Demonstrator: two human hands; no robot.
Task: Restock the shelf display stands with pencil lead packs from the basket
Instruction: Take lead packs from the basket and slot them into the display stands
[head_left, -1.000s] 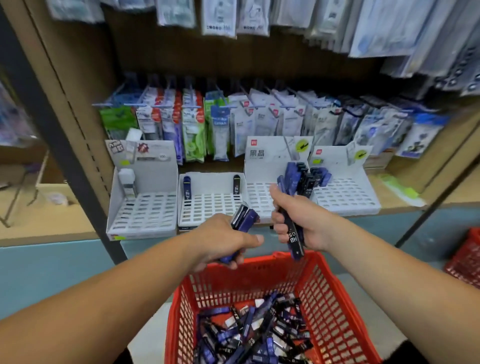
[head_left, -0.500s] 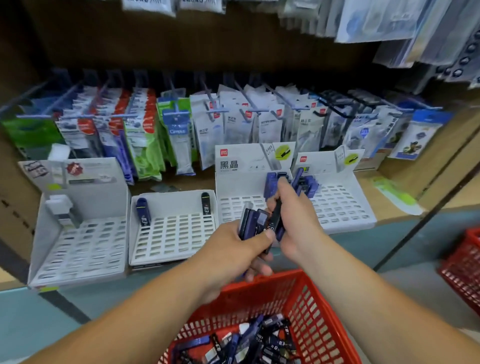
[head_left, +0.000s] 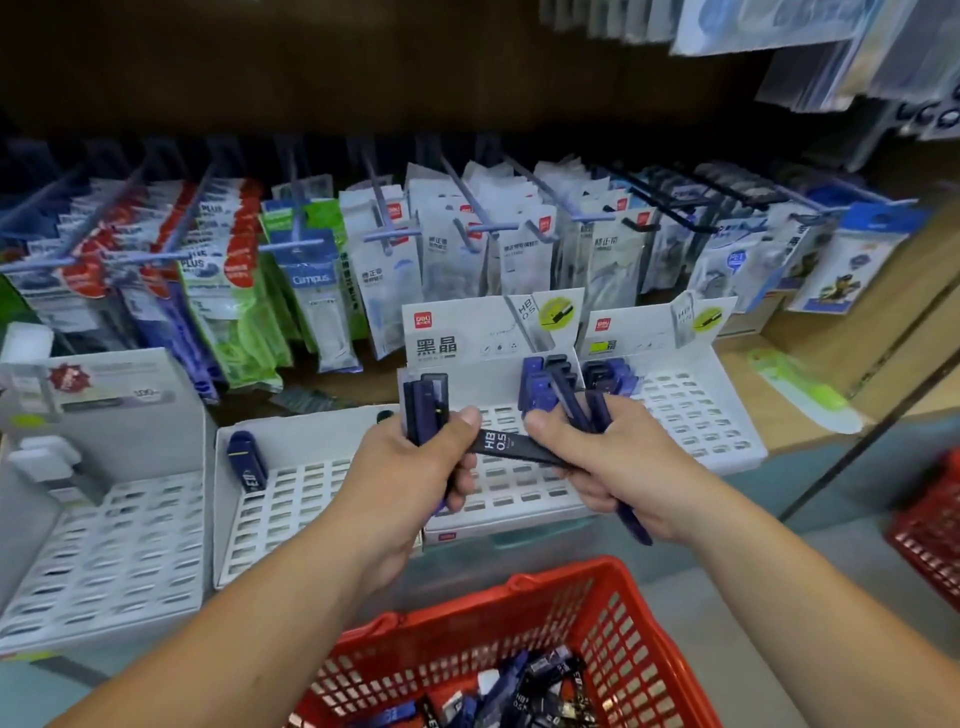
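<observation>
- We see the hands parted slightly since the earlier frame.
- Mid-frame, left hand (head_left: 410, 470) grips upright packs (head_left: 425, 404), right hand (head_left: 618, 465) a bunch of packs (head_left: 558, 392); a black HB 0.5 pack (head_left: 511, 447) spans between them, above the red basket (head_left: 457, 616).

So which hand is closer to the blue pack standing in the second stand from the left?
Left. The left hand is a little right of the blue pack; the right hand is farther right, beyond the left one.
</observation>
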